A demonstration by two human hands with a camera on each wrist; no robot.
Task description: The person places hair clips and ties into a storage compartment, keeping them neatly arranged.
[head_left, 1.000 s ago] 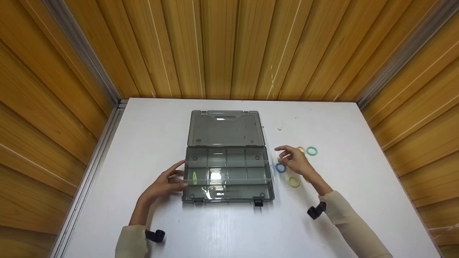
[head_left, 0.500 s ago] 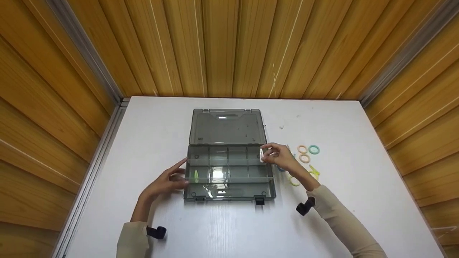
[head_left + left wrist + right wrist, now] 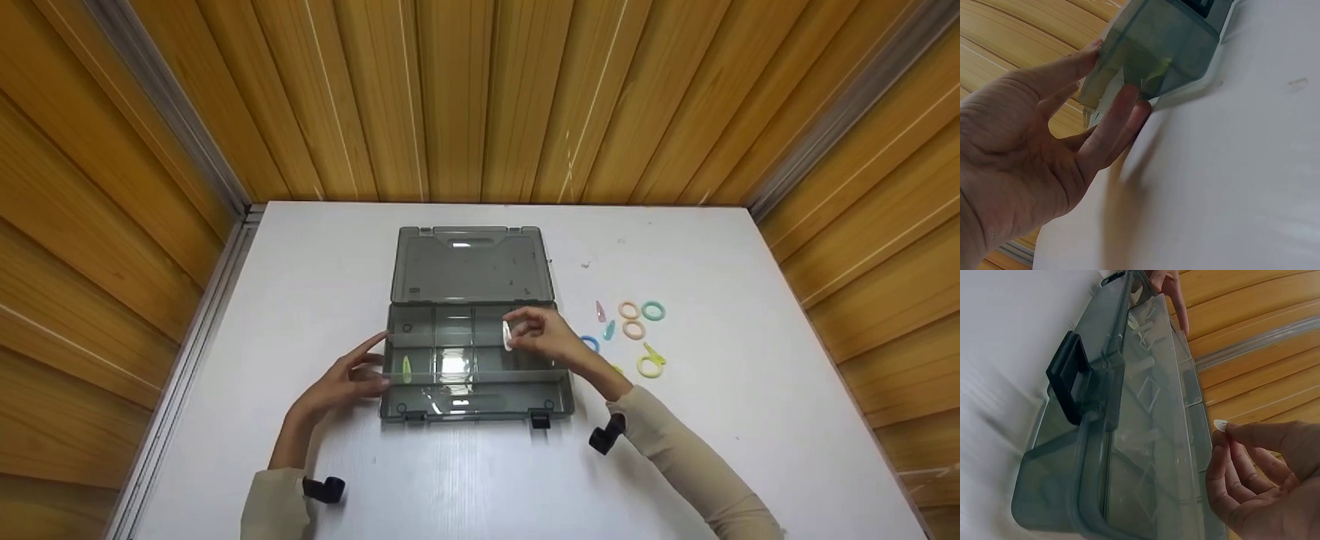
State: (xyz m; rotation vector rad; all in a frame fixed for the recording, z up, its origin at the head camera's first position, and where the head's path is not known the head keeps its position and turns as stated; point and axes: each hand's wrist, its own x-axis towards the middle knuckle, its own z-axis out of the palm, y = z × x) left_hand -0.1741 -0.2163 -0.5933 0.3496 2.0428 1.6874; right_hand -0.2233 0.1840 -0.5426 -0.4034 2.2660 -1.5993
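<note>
A grey see-through compartment box (image 3: 480, 405) lies with its lid (image 3: 472, 266) folded back. My right hand (image 3: 551, 337) pinches a white hair clip (image 3: 507, 336) between thumb and fingertips, over the right part of the box's compartments. At the box's left side, my left hand (image 3: 341, 390) rests its fingertips against the wall, fingers spread and only slightly bent. A green hair clip (image 3: 406, 370) sits in the left compartment of the middle row. Through the wall, that green shape shows blurred in the left wrist view.
Right of the box lie a pink hair clip (image 3: 600, 311), a blue hair clip (image 3: 609, 329) and several hair ties, among them teal (image 3: 653, 310), orange (image 3: 634, 330) and yellow (image 3: 649, 366) ones. A yellow clip (image 3: 655, 354) overlaps the yellow tie. Black latches (image 3: 540, 420) stick out in front.
My right hand has moved left from the loose hair ties to over the box, bringing the white hair clip along. My left hand has stayed at the box's left side.
</note>
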